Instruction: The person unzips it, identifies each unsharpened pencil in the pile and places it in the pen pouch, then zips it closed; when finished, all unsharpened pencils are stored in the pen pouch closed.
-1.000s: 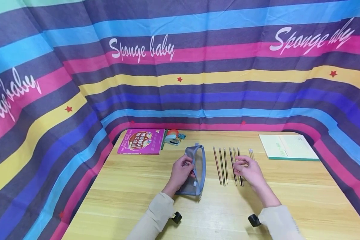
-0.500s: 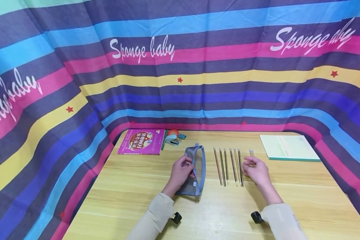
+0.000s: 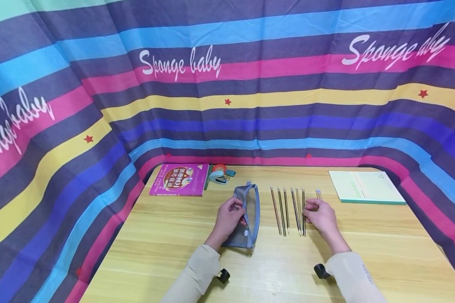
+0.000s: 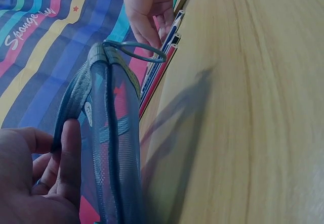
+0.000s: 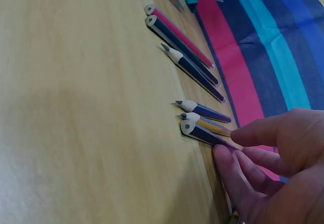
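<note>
My left hand (image 3: 230,216) pinches the upper edge of a grey-blue mesh zip pencil pouch (image 3: 238,236), whose mouth gapes to the right. Thumb and fingers of my right hand (image 3: 322,215) close on the black unsharpened pencil (image 5: 188,128) at the right end of a row. Right beside it lie a yellow pencil (image 5: 208,125) and a navy pencil (image 5: 210,112), both sharpened. Farther left in the row are a red pencil (image 3: 275,210), a dark unsharpened pencil (image 5: 174,42) and a sharpened dark pencil (image 5: 195,76). Beyond my right hand, eraser-tipped pencils (image 3: 318,193) are partly hidden.
On the wooden table (image 3: 155,261), a purple book (image 3: 180,180) lies at the back left, beside a light blue stapler (image 3: 218,178) and an orange round object (image 3: 220,167). A pale green notebook (image 3: 365,186) lies at the back right. A striped curtain (image 3: 250,101) surrounds the table.
My right hand has gone right off the pencils, then slightly back left onto the black one. That pencil's near end has shifted left. My left hand and the pouch stay put.
</note>
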The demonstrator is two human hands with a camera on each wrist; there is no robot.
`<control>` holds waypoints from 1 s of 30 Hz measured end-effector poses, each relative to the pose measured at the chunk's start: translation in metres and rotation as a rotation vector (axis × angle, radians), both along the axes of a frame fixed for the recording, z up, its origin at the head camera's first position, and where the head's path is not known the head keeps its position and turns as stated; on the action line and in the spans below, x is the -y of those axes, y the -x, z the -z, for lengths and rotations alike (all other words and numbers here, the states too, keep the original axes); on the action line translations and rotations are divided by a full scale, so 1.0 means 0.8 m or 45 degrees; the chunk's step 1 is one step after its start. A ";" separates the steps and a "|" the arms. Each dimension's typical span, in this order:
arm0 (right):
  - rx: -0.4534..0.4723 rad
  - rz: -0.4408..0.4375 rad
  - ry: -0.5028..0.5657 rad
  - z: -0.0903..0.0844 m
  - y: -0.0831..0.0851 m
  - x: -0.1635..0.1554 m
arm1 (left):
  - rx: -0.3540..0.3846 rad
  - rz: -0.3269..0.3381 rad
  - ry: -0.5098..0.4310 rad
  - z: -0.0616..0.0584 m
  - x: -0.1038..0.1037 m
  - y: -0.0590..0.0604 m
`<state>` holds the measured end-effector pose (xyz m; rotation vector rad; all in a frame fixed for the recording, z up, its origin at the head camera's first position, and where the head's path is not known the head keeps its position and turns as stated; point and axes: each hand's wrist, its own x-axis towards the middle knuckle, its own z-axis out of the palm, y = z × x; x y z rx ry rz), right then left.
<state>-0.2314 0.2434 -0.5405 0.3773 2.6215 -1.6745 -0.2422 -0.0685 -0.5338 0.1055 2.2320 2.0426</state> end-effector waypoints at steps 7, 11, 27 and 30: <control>-0.025 0.002 -0.048 0.007 0.004 0.000 | -0.008 -0.002 -0.006 0.001 -0.001 0.000; -0.037 0.002 -0.058 0.007 0.004 0.000 | -0.030 -0.003 -0.021 0.003 -0.002 0.000; -0.046 -0.014 -0.212 0.003 0.004 0.002 | 0.000 -0.001 -0.001 0.003 0.001 0.001; -0.041 -0.030 -0.232 0.002 0.004 0.002 | -0.003 0.000 -0.001 0.002 0.002 0.001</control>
